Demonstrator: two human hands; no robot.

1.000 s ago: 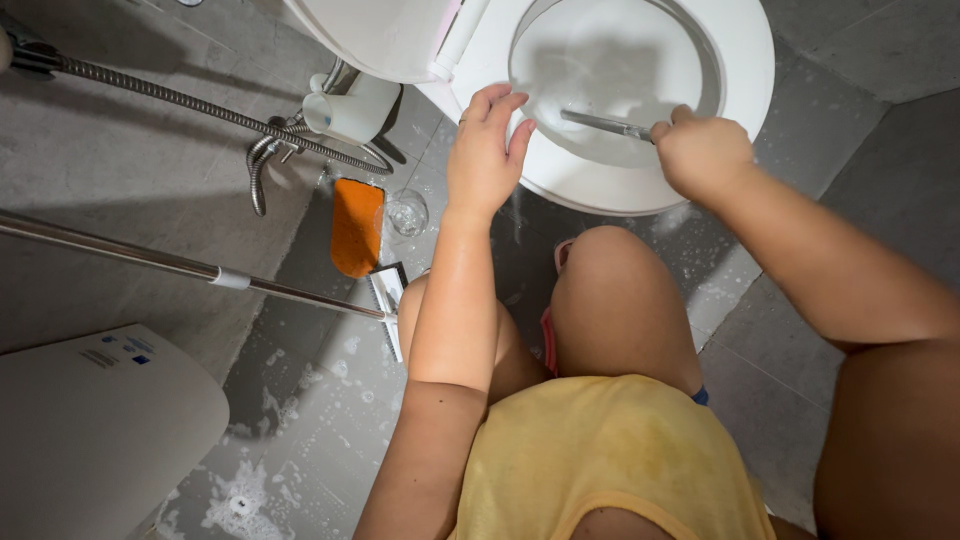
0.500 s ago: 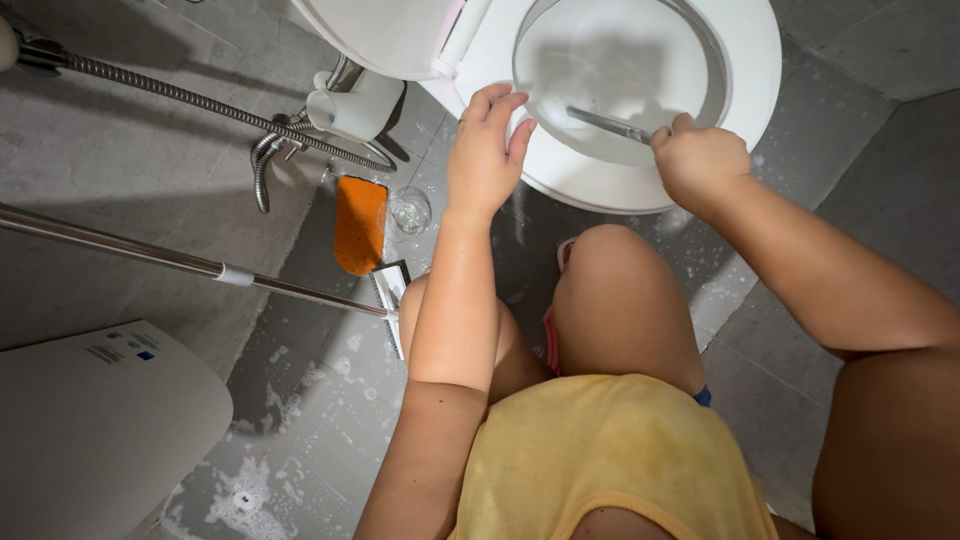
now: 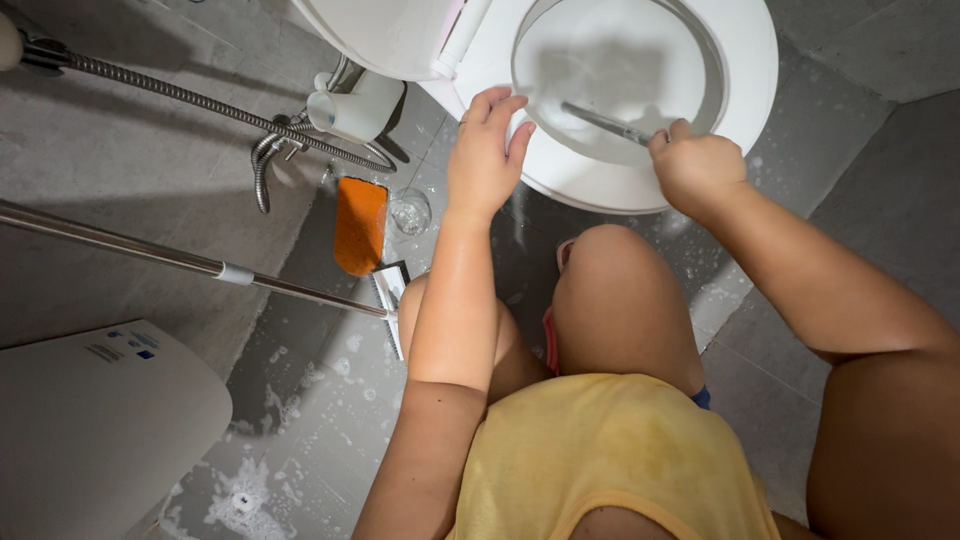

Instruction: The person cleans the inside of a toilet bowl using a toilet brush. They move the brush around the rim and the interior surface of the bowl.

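I squat in front of a white toilet bowl [image 3: 745, 110] with its seat raised. My right hand [image 3: 695, 165] is closed around the handle of a thin grey brush [image 3: 605, 122] whose far end reaches down inside the bowl. My left hand [image 3: 485, 150] rests with fingers spread on the bowl's near left rim [image 3: 545, 170], holding nothing. My knees are just below the bowl.
A metal shower hose [image 3: 200, 100] runs across the grey tiled wall at left, above a white bidet sprayer holder [image 3: 350, 108]. An orange sponge [image 3: 358, 225] and a small glass [image 3: 410, 210] lie on the wet, soapy floor. A long-handled floor scraper [image 3: 300, 290] leans nearby. A white lid [image 3: 90, 420] sits bottom left.
My right hand has shifted slightly left and up with the brush inside the bowl. The left hand has stayed on the rim.
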